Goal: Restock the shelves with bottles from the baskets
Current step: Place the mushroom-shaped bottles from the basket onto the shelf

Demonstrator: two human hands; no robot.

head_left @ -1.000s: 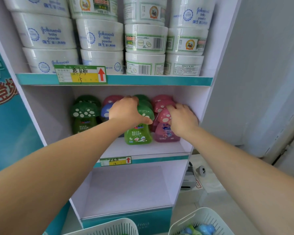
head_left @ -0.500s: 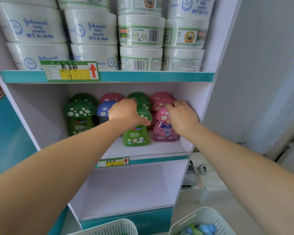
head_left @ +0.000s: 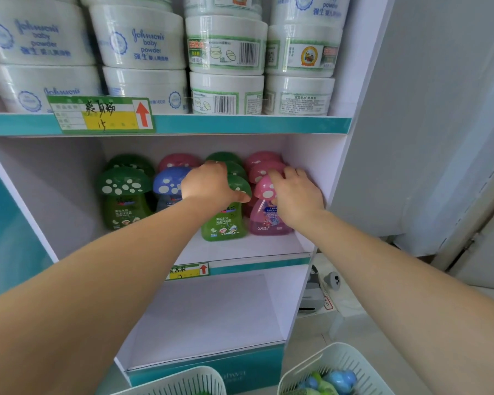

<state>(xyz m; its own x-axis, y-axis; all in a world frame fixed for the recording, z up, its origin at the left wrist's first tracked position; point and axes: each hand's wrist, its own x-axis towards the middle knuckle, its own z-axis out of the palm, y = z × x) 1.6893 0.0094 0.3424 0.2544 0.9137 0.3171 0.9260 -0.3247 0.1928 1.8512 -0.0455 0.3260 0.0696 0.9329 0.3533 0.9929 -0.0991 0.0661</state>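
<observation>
Pretty clearly a shop, the baby-care aisle of a small store or a mock-up of one. The white display shelf unit (head_left: 317, 155) has teal strips along each shelf edge, and clipped to them are green-and-yellow price tags (head_left: 100, 114) with handwritten numbers and a red arrow pointing up at the goods, with a smaller one (head_left: 187, 271) on the shelf below. The top shelf is packed with stacked tubs of Johnson's baby powder (head_left: 139, 38) plus other white tubs showing barcodes (head_left: 226, 47). Underneath sit rows of mushroom-capped kids' wash bottles (head_left: 123, 198) in green, blue and pink. White plastic baskets (head_left: 340, 363) of stock sit on the floor in front.
</observation>
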